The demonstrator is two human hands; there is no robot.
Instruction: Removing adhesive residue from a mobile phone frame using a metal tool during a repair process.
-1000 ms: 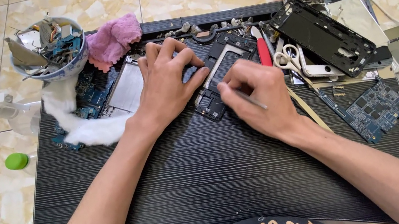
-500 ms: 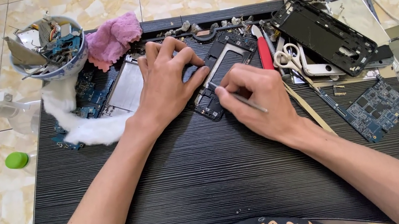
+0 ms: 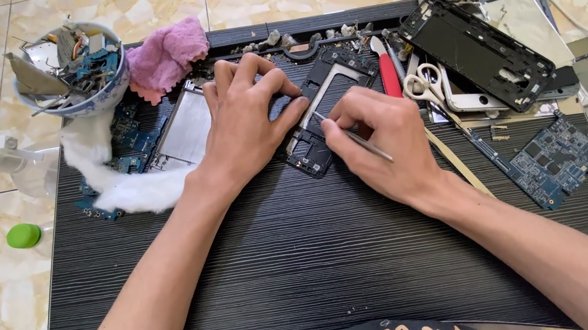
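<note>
so my left hand (image 3: 246, 122) is pressed flat pinning the black phone frame (image 3: 323, 111) at the table's (image 3: 308, 262) far-middle while my right hand (image 3: 383, 141) pinches a thin metal pick (image 3: 351, 138), prying stage I reckon, next needs gentle leverage.

Phone frame (image 3: 322, 119) lies on the tabletop (image 3: 325, 275), under the left hand (image 3: 247, 129) fingers and just left of the right hand (image 3: 383, 141) fingers, which pinch a thin tool (image 3: 351, 138). Bowl (image 3: 70, 70) of parts sits far left, behind the fingers. Cloth (image 3: 167, 52) lies beside the bowl. Scissors (image 3: 425, 85) and circuit board (image 3: 550, 160) lie right of the fingers.
</note>
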